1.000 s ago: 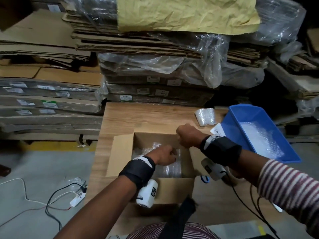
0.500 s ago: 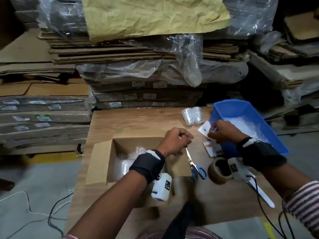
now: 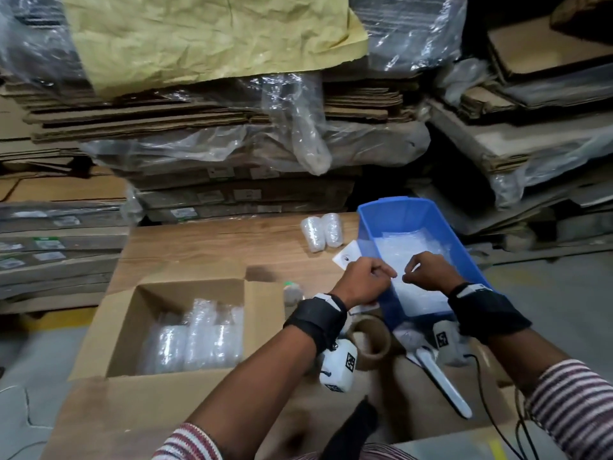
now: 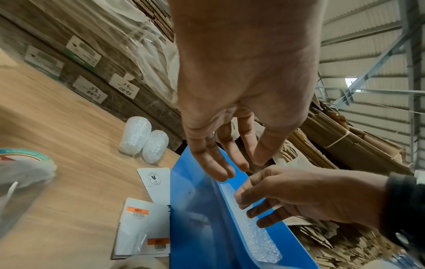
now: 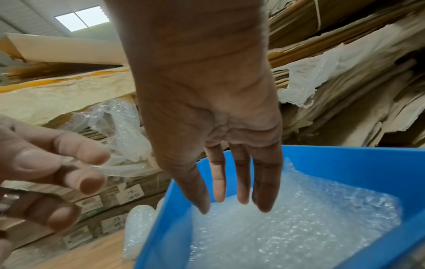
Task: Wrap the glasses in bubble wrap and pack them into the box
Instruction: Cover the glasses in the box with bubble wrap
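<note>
Bubble-wrapped glasses lie packed in the open brown cardboard box at 9 o'clock on the wooden table; two more wrapped bundles sit at 12. My left hand and right hand hover with relaxed, uncurled fingers, gripping nothing, over the clear bubble wrap sheet in the blue plastic bin at 2 o'clock.

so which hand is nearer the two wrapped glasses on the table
Left. The left hand is at the blue bin's near-left wall, closer to the wrapped glasses; the right hand is over the bin.
</note>
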A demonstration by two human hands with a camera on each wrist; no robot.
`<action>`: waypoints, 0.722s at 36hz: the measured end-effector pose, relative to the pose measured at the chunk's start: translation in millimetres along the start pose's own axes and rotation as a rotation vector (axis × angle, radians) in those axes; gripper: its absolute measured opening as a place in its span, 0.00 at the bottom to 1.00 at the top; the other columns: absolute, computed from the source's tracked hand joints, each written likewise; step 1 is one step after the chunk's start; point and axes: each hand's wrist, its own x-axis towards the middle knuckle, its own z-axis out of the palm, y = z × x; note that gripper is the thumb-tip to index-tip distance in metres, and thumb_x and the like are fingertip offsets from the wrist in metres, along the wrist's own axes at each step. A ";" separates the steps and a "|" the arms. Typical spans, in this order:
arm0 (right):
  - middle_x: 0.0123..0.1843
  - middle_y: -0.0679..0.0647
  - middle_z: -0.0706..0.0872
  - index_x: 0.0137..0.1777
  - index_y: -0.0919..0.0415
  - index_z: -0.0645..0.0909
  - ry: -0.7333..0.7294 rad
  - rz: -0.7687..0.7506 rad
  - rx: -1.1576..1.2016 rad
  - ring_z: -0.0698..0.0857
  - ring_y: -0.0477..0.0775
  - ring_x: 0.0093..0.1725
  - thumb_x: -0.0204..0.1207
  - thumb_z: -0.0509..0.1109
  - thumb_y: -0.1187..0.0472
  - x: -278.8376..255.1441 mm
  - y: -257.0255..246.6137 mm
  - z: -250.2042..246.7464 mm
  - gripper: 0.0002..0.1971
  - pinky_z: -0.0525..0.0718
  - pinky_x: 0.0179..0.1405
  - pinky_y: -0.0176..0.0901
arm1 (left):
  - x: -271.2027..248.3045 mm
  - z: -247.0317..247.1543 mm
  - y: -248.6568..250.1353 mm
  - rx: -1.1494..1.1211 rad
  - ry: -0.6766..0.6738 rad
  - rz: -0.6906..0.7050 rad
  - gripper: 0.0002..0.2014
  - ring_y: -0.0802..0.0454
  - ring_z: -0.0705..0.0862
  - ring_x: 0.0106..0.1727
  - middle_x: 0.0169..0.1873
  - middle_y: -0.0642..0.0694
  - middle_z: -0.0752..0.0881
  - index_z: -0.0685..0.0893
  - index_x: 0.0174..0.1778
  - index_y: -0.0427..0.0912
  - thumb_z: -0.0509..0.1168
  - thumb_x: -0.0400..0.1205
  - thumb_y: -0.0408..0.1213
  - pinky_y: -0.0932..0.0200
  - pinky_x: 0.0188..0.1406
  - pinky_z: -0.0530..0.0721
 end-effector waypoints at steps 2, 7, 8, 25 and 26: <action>0.55 0.59 0.90 0.47 0.59 0.90 -0.020 0.004 -0.013 0.85 0.62 0.62 0.71 0.81 0.60 10.6 15.7 -1.6 0.07 0.79 0.53 0.45 | 9.5 8.8 2.1 -0.012 -0.003 -0.002 0.13 0.64 0.83 0.36 0.36 0.55 0.88 0.92 0.48 0.47 0.64 0.79 0.29 0.70 0.38 0.80; 0.66 0.60 0.86 0.59 0.57 0.85 -0.101 0.005 -0.075 0.81 0.61 0.68 0.68 0.86 0.54 36.7 46.9 -0.6 0.21 0.76 0.62 0.46 | 25.2 26.5 5.2 -0.024 -0.028 -0.099 0.12 0.51 0.87 0.42 0.37 0.49 0.89 0.91 0.46 0.49 0.65 0.71 0.38 0.54 0.48 0.88; 0.69 0.60 0.84 0.64 0.56 0.82 -0.130 -0.001 -0.109 0.80 0.62 0.71 0.67 0.87 0.50 40.8 50.1 0.9 0.27 0.76 0.65 0.47 | 27.6 29.2 4.8 -0.004 -0.046 -0.120 0.11 0.49 0.87 0.43 0.39 0.47 0.89 0.90 0.46 0.49 0.67 0.71 0.38 0.52 0.49 0.88; 0.66 0.59 0.86 0.50 0.53 0.82 -0.349 -0.224 -0.415 0.83 0.60 0.68 0.73 0.80 0.57 62.2 46.5 7.5 0.10 0.83 0.61 0.46 | 48.3 34.9 -11.7 0.073 0.088 -0.180 0.11 0.58 0.82 0.36 0.42 0.45 0.87 0.93 0.55 0.38 0.68 0.81 0.27 0.73 0.37 0.79; 0.67 0.58 0.86 0.55 0.55 0.85 -0.331 -0.225 -0.409 0.84 0.60 0.68 0.76 0.78 0.58 62.1 46.6 4.3 0.09 0.83 0.62 0.46 | 47.9 34.3 -10.0 0.073 0.082 -0.179 0.11 0.56 0.83 0.39 0.43 0.45 0.88 0.93 0.54 0.39 0.68 0.81 0.28 0.72 0.38 0.79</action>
